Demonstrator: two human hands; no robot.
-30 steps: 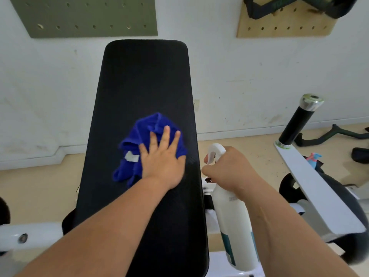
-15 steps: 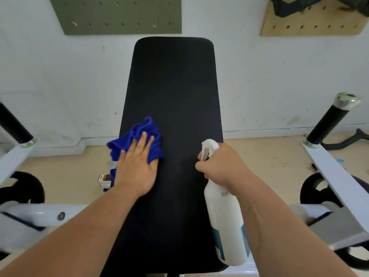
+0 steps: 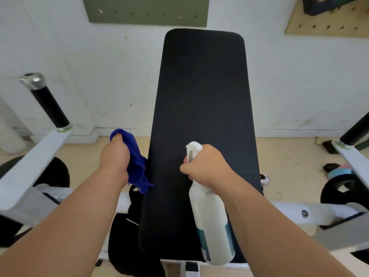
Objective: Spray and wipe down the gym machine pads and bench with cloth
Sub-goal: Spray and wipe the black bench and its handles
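The left hand (image 3: 114,156) is closed in a fist around the blue cloth (image 3: 135,164), which hangs just beside the left edge of the black bench (image 3: 203,108) pad (its lower end touches or overlaps that edge). The right hand (image 3: 207,166) is wrapped around the neck of the white spray bottle (image 3: 211,222), above the lower part of the pad, nozzle pointing forward.

One black pad (image 3: 203,124), one blue cloth (image 3: 135,166), one white spray bottle (image 3: 211,216); two hands, the left (image 3: 114,156) and the right (image 3: 207,166); two black handles, one at the left (image 3: 49,104) and one at the right (image 3: 357,128); two pegboards, green (image 3: 147,9) and tan (image 3: 329,19)
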